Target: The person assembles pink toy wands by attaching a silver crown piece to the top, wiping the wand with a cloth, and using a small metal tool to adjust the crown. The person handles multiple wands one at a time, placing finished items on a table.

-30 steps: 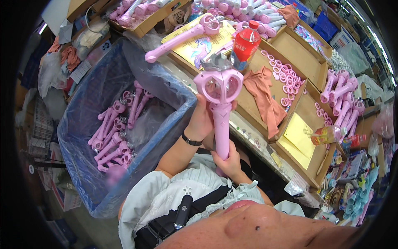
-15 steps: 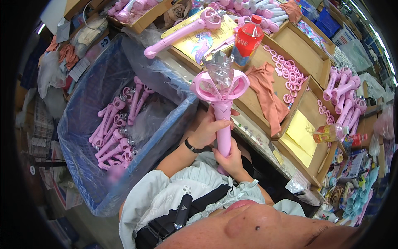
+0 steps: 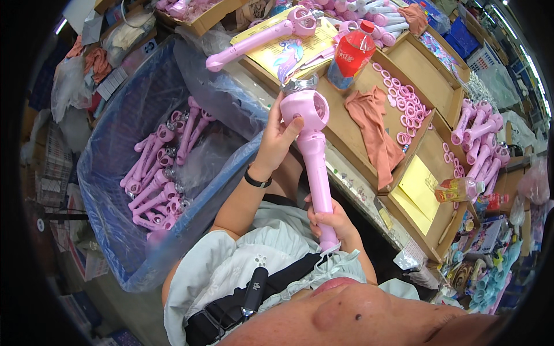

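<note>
Upright in front of me is a pink toy wand with a wide ring-shaped head and a clear, silvery piece at its top. My left hand is closed on the head from the left side, its thumb across the front. Lower down, the fingers of my right hand wrap round the bottom of the handle. A second pink wand lies on a yellow printed sheet beyond my hands. To my left, a bin lined with blue plastic holds several similar wands.
A red-labelled bottle stands on the bench near a salmon cloth. Pink rings lie in a cardboard tray. More pink wands are piled at the right, beside a lying bottle.
My left hand has moved up from the handle to the wand's head. The wand has turned, showing its head from the side, and my right hand has shifted slightly right.
</note>
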